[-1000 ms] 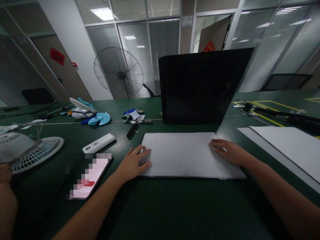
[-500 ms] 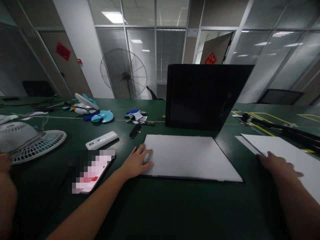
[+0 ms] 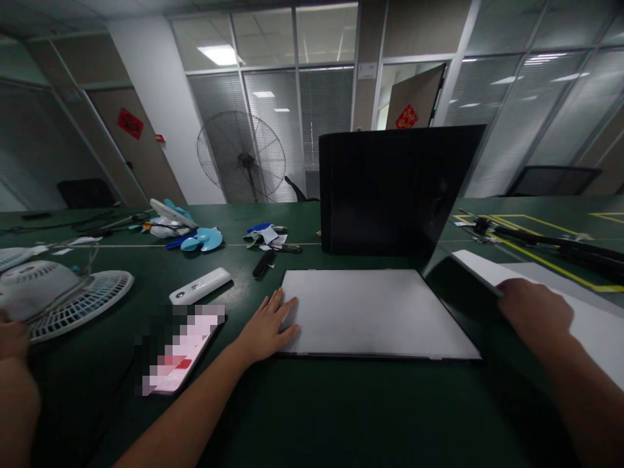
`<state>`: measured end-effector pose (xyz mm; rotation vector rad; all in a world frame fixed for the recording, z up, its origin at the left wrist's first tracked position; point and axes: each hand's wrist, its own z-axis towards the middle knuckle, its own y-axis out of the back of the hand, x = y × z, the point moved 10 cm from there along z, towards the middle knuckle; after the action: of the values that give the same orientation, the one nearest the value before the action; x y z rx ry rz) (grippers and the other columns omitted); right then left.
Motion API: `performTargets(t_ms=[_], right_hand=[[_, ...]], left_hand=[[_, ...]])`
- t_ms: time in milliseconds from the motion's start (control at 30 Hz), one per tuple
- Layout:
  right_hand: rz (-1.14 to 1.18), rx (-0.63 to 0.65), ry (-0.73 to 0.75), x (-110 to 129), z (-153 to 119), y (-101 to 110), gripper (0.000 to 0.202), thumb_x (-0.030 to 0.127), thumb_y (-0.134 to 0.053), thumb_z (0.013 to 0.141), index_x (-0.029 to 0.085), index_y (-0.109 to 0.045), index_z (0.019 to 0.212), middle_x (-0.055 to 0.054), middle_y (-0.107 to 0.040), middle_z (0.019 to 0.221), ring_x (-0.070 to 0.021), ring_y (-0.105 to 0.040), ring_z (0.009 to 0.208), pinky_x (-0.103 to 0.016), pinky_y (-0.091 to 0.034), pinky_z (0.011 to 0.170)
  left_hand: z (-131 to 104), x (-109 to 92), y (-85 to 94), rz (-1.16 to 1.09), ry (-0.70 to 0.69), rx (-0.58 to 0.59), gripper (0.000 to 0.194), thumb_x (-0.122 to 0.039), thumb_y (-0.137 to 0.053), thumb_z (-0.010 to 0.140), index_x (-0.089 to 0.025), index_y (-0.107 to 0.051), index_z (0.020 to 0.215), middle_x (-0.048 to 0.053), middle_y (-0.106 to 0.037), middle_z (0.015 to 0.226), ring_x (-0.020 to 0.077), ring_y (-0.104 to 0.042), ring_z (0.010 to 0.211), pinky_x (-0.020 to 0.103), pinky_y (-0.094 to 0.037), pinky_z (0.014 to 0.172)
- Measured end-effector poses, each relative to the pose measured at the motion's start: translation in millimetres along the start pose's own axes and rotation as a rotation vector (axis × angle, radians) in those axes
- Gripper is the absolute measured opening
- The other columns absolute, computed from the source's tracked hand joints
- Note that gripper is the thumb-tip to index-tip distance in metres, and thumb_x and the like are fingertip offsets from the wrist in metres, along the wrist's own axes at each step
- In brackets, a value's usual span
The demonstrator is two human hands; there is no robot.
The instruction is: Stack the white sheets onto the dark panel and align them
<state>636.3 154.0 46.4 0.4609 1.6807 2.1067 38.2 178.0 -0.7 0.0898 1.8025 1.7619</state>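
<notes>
My left hand (image 3: 268,328) lies with its fingers spread on the left edge of a flat white panel (image 3: 365,312) with a thin dark rim, which rests on the green table. At the right, my right hand (image 3: 533,312) grips the left edge of a white sheet (image 3: 597,331), which is raised and tilted off the table. Another pale sheet (image 3: 550,273) shows behind it. Beyond the white panel stands a large black panel (image 3: 390,192), upright.
Left on the green table (image 3: 341,416) are a phone (image 3: 188,354), a white device (image 3: 201,286), a black-handled tool (image 3: 264,260), blue fan blades (image 3: 202,240) and a white fan (image 3: 82,305). Another person's hand (image 3: 13,338) touches the fan. Black rods (image 3: 546,237) lie far right.
My right hand has lifted the left edge of the white sheet, which was lower before. My left hand stays on the white panel. The camera view has tilted up slightly.
</notes>
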Motion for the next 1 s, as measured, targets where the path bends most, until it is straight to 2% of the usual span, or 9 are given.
performTargets(t_ms=[167, 300, 400, 500, 633, 733, 800, 900, 1000], right_hand=[[0.01, 0.045, -0.001, 30.9, -22.9, 18.3, 0.048, 0.028, -0.042, 0.088, 0.02, -0.071, 0.125, -0.025, -0.067, 0.117, -0.041, -0.068, 0.099, -0.047, -0.049, 0.07], [0.016, 0.058, 0.15, 87.5, -56.6, 30.2, 0.048, 0.029, -0.039, 0.092, 0.022, -0.067, 0.131, -0.022, -0.069, 0.117, -0.0393, -0.068, 0.101, -0.049, -0.051, 0.077], [0.043, 0.103, 0.383, 152.3, -99.0, 30.6, 0.043, 0.027, -0.039, 0.094, 0.025, -0.071, 0.124, -0.016, -0.073, 0.106, -0.0335, -0.07, 0.093, -0.047, -0.053, 0.077], [0.098, 0.166, 0.682, 217.5, -155.2, 27.2, 0.04, 0.021, -0.042, 0.094, 0.028, -0.073, 0.117, -0.01, -0.074, 0.103, -0.0265, -0.07, 0.091, -0.042, -0.055, 0.08], [0.181, 0.22, 1.057, 271.9, -222.9, 26.2, 0.04, 0.012, -0.047, 0.092, 0.027, -0.072, 0.12, -0.005, -0.072, 0.119, -0.0229, -0.066, 0.106, -0.038, -0.056, 0.09], [0.3, 0.204, 1.31, 287.4, -254.7, 32.6, 0.042, 0.013, -0.045, 0.097, 0.023, -0.067, 0.131, -0.006, -0.069, 0.129, -0.0238, -0.064, 0.114, -0.041, -0.056, 0.094], [0.376, 0.208, 1.393, 288.1, -261.0, 35.3, 0.041, 0.016, -0.042, 0.101, 0.024, -0.065, 0.135, -0.004, -0.069, 0.131, -0.0226, -0.064, 0.117, -0.041, -0.055, 0.099], [0.441, 0.266, 1.418, 283.1, -255.0, 35.8, 0.042, 0.022, -0.041, 0.104, 0.026, -0.062, 0.14, -0.004, -0.064, 0.139, -0.021, -0.059, 0.127, -0.043, -0.047, 0.112], [0.485, 0.375, 1.367, 272.8, -236.7, 33.6, 0.044, 0.034, -0.048, 0.103, 0.029, -0.057, 0.145, -0.004, -0.055, 0.149, -0.0222, -0.052, 0.137, -0.047, -0.04, 0.118]], left_hand=[[0.6, -0.8, -0.5, 0.013, 0.013, 0.008, 0.075, -0.062, -0.051, 0.096, -0.023, -0.038, 0.159, 0.013, -0.017, 0.17, 0.0395, -0.012, 0.157, 0.061, -0.015, 0.124], [0.5, 0.2, -2.8, 0.065, 0.04, 0.035, 0.076, -0.06, -0.05, 0.097, -0.019, -0.037, 0.16, 0.017, -0.015, 0.17, 0.0402, -0.012, 0.157, 0.062, -0.017, 0.123], [0.5, -2.6, -2.5, 0.075, 0.028, 0.041, 0.076, -0.06, -0.051, 0.096, -0.021, -0.036, 0.16, 0.015, -0.017, 0.17, 0.039, -0.012, 0.157, 0.06, -0.017, 0.124], [0.8, -1.2, -2.6, 0.043, 0.043, 0.041, 0.073, -0.062, -0.045, 0.099, -0.022, -0.038, 0.159, 0.013, -0.018, 0.171, 0.0364, -0.012, 0.157, 0.058, -0.016, 0.125], [2.5, 6.5, -2.0, -0.052, 0.097, 0.007, 0.072, -0.062, -0.025, 0.104, -0.016, -0.037, 0.158, 0.015, -0.017, 0.17, 0.0304, -0.013, 0.158, 0.053, -0.013, 0.127], [4.6, 10.8, -5.2, -0.043, 0.107, 0.015, 0.079, -0.064, -0.035, 0.101, -0.012, -0.029, 0.161, 0.018, -0.016, 0.17, 0.0316, -0.013, 0.158, 0.053, -0.013, 0.127], [5.7, 12.2, -6.8, -0.026, 0.091, 0.019, 0.081, -0.061, -0.044, 0.099, -0.013, -0.027, 0.161, 0.019, -0.016, 0.17, 0.0327, -0.013, 0.158, 0.054, -0.014, 0.126], [6.5, 14.8, -6.8, -0.041, 0.071, 0.011, 0.074, -0.057, -0.048, 0.099, -0.018, -0.031, 0.16, 0.016, -0.017, 0.17, 0.0328, -0.014, 0.157, 0.056, -0.017, 0.125], [6.9, 16.4, -6.0, -0.057, 0.07, 0.009, 0.065, -0.055, -0.046, 0.1, -0.023, -0.04, 0.156, 0.013, -0.019, 0.17, 0.0329, -0.016, 0.157, 0.056, -0.02, 0.124]])
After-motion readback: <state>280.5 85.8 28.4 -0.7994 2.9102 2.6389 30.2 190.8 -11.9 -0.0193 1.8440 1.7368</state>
